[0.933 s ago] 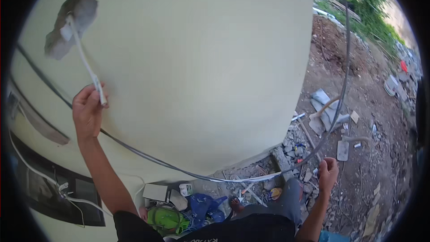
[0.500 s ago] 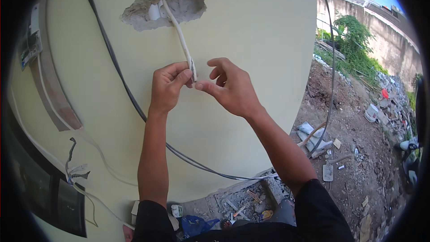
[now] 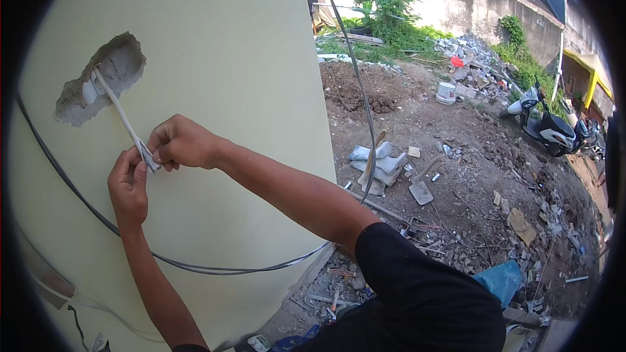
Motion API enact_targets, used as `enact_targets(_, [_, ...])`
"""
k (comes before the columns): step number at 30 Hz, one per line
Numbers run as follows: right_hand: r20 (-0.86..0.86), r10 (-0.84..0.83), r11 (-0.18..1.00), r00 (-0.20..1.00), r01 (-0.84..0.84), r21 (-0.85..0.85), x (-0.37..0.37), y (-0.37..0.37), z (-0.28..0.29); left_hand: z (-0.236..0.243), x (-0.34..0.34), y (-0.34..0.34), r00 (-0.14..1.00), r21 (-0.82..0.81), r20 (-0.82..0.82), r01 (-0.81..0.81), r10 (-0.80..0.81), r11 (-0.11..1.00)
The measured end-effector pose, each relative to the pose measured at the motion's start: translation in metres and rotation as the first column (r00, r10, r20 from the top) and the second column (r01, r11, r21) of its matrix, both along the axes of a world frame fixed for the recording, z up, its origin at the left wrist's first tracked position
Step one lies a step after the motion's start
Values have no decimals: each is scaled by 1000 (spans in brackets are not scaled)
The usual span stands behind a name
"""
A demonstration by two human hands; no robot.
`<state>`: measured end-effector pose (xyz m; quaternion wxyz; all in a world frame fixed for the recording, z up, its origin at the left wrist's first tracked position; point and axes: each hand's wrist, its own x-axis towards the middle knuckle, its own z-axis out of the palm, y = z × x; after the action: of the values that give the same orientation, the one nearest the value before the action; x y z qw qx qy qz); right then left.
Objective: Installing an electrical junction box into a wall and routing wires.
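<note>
A white sheathed electrical cable (image 3: 118, 105) slants out of a rough hole (image 3: 124, 58) broken into the pale yellow wall (image 3: 241, 58). Its lower end looks split, with the sheath parted from the wires inside. My left hand (image 3: 128, 189) pinches that end from below, thumb against fingers. From the right, my right hand (image 3: 182, 143) closes on the split part just above, its fingers curled and pressed to the cable. Exactly which strand each finger holds is too small to tell. A white conduit end (image 3: 91, 91) shows inside the hole beside the cable.
Dark cables (image 3: 72, 186) sag across the wall below my hands, and another dark cable (image 3: 355, 65) hangs past the wall's corner. Rubble-strewn ground lies to the right, with white sacks (image 3: 381, 160), a hoe (image 3: 421, 190), a white bucket (image 3: 446, 93) and a scooter (image 3: 548, 124).
My view has swung to the right, so the hole and hands sit further left. My right hand, apart from the cable before with fingers spread, has closed on its split end.
</note>
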<state>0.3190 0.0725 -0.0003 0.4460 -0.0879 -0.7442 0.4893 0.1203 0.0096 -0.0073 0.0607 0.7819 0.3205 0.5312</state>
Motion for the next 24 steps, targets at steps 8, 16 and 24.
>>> enact_targets(8, [-384, -244, 963, 891, 270, 16, -39, -14, -15, 15, 4, -11, 825, 535, -227, -339, 518, 774])
enact_targets(16, [-635, -212, 191, 743, 668, 719, -15, -24, 18, 30, 1, -16, 893, 437, -164, -315, 419, 843])
enact_targets(24, [-697, -220, 931, 682, 360, 58, -26, -46, 110, 113, -37, 6, 914, 251, -181, -314, 363, 915])
